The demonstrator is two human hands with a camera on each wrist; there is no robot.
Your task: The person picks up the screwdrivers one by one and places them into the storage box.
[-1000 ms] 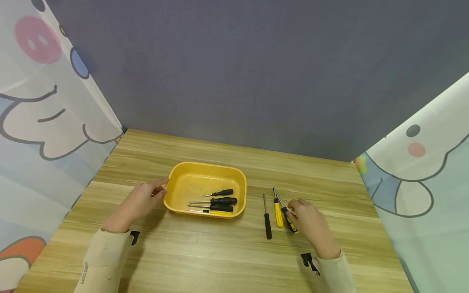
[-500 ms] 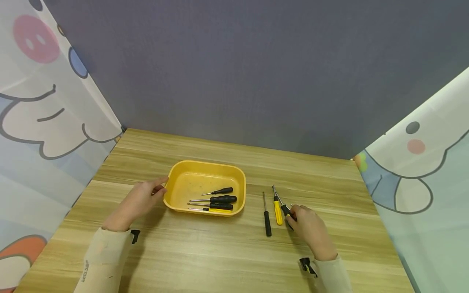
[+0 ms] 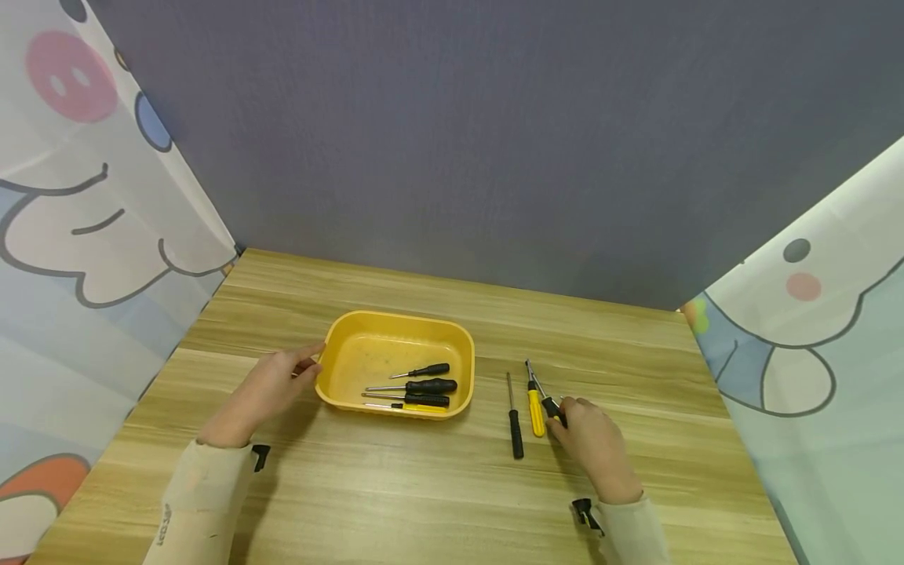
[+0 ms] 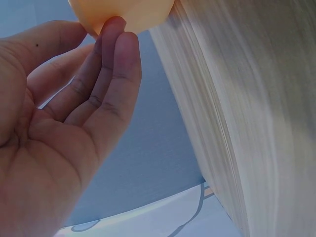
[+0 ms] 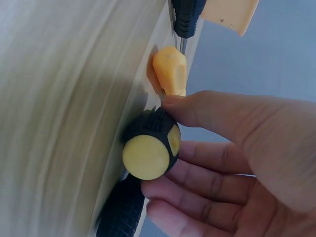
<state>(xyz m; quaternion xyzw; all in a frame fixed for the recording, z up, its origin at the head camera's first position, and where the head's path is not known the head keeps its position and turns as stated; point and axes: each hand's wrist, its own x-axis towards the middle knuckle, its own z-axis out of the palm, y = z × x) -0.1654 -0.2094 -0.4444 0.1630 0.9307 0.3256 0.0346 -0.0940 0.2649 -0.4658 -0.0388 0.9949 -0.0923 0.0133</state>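
Observation:
In the head view my left hand (image 3: 271,392) pinches the left edge of a yellow plastic tray (image 3: 395,316). Its fingertips meet the tray's outer wall (image 4: 143,15) in the left wrist view. My right hand (image 3: 593,443) grips a black and yellow screwdriver (image 5: 146,155) by the handle, thumb on one side and fingers on the other. The shaft points away, toward the tip of a yellow-handled screwdriver (image 3: 535,412). Left of that lies a slim black screwdriver (image 3: 516,435). Under my right hand shows another black ridged handle (image 5: 121,210), mostly hidden in the head view.
Inside the tray several screwdrivers lie side by side, among them a thick black one (image 3: 431,386) and a yellow one (image 3: 427,409). The wooden table (image 3: 395,494) ends at a grey panel (image 3: 452,157) behind. Printed curtains (image 3: 71,196) hang at both sides.
My right hand has shifted slightly left and lower, closing its fingers over the black and yellow handle and covering more of it. The left hand and tray stay put.

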